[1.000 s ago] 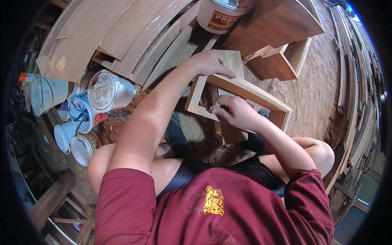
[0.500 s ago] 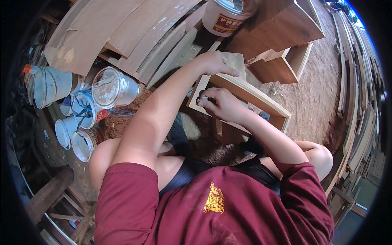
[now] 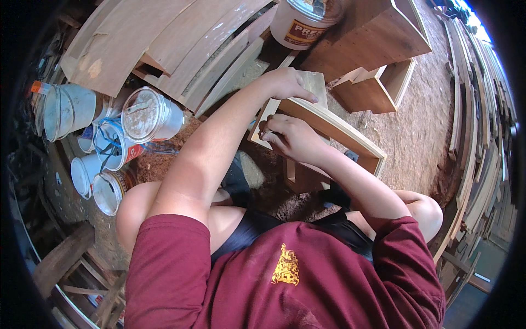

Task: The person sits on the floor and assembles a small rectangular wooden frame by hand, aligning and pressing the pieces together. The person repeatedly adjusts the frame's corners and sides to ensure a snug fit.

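In front of my crossed legs stands an open wooden box point(image 3: 350, 135) with pale plywood edges. My left hand point(image 3: 286, 85) reaches across to its far left corner, wrapped over the wood with the thumb on the near side. Closer to me, my right hand point(image 3: 296, 138) is closed at the box's left end, its knuckles just inside the frame. A small dark piece shows between its thumb and fingers at the edge; what it is I cannot make out. The left fingertips are hidden behind the wood.
Two more wooden boxes, a large one point(image 3: 361, 41) and a smaller one point(image 3: 367, 92), stand beyond. A paint bucket point(image 3: 298, 27) is beside them. Several buckets point(image 3: 145, 118) cluster at left near plywood sheets point(image 3: 181, 41). Stacked planks point(image 3: 471, 137) line the right side.
The whole view has shifted slightly. Both hands keep nearly the same places on the wooden box, with only a slight change in the right fingers.
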`<state>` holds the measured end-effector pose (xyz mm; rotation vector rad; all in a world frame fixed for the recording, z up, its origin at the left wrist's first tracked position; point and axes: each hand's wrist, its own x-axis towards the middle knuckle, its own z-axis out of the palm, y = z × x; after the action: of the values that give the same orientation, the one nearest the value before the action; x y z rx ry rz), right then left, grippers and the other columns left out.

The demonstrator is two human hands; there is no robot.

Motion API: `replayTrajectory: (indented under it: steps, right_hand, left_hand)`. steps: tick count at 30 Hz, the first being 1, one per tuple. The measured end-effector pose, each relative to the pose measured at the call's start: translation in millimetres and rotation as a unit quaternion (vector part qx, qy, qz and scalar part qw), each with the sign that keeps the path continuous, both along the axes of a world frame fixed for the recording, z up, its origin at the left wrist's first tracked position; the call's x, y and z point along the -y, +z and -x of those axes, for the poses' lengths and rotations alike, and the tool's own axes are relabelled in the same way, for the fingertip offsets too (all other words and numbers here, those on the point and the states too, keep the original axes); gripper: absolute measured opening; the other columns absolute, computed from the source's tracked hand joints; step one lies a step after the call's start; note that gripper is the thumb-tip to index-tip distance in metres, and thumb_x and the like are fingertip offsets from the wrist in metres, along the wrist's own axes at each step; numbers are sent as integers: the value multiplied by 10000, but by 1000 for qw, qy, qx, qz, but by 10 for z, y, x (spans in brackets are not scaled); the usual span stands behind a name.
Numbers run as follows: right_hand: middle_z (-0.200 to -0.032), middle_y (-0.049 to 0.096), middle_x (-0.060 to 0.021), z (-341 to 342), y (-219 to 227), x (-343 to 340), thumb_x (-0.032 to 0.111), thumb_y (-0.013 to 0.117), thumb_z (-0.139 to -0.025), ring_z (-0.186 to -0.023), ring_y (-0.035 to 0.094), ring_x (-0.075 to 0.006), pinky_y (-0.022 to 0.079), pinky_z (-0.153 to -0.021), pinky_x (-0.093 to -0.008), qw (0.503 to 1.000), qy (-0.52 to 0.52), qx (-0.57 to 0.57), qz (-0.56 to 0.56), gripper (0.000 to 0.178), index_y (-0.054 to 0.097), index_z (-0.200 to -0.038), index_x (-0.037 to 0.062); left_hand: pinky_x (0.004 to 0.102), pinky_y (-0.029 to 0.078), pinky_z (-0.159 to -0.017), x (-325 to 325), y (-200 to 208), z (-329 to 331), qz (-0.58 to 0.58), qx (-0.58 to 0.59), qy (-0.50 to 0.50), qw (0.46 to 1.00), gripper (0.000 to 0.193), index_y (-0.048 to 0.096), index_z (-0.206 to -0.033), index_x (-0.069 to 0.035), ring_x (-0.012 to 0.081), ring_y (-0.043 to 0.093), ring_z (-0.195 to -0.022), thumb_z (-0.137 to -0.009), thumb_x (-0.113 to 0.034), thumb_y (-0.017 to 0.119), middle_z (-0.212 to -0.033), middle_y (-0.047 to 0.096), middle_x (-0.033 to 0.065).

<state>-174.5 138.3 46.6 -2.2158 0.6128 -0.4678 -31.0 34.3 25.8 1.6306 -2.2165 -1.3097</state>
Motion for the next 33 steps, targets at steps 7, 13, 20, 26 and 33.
replayTrajectory:
  steps: [7, 13, 20, 26, 33]
  right_hand:
    - [-845, 607, -164, 328, 35, -53, 156, 644, -928, -851, 616, -379, 489, -756, -461, 998, 15, -58, -10, 121, 625, -924, 36]
    - [-837, 615, -168, -59, -44, 50, 158, 643, -929, -836, 619, -384, 486, -737, -462, 999, 15, -3, 49, 139, 626, -899, 23]
    - [-858, 627, -185, 323, -22, -25, 210, 636, -935, -858, 623, -404, 489, -759, -485, 997, 12, -79, 8, 186, 630, -939, 24]
    - [-854, 617, -185, -50, -18, 27, 170, 653, -925, -836, 614, -405, 487, -745, -472, 999, 8, 5, 44, 159, 625, -899, 16]
    - [-834, 626, -139, 769, -76, -43, 222, 616, -982, -780, 623, -322, 494, -716, -422, 998, 12, -66, -20, 220, 611, -910, 14]
  left_hand:
    - [386, 525, -819, -24, -72, -25, 33, -5, 7, 999, 666, 770, -850, -37, 296, 689, -861, -700, -686, 757, -902, 732, 173]
    - [392, 526, -803, -13, 7, 34, 35, -4, 2, 999, 664, 767, -814, -26, 291, 687, -834, -697, -680, 762, -860, 730, 181]
    - [393, 527, -810, -42, 17, 17, 24, 3, 24, 999, 681, 770, -870, -26, 293, 691, -866, -685, -682, 770, -913, 731, 192]
    - [391, 527, -835, -45, 129, 33, 31, 23, 1, 999, 670, 770, -884, -26, 308, 696, -907, -683, -664, 779, -958, 732, 198]
    - [409, 535, -867, -21, -73, -15, 95, 9, -11, 995, 786, 767, -901, 24, 357, 702, -900, -680, -729, 725, -963, 724, 244]
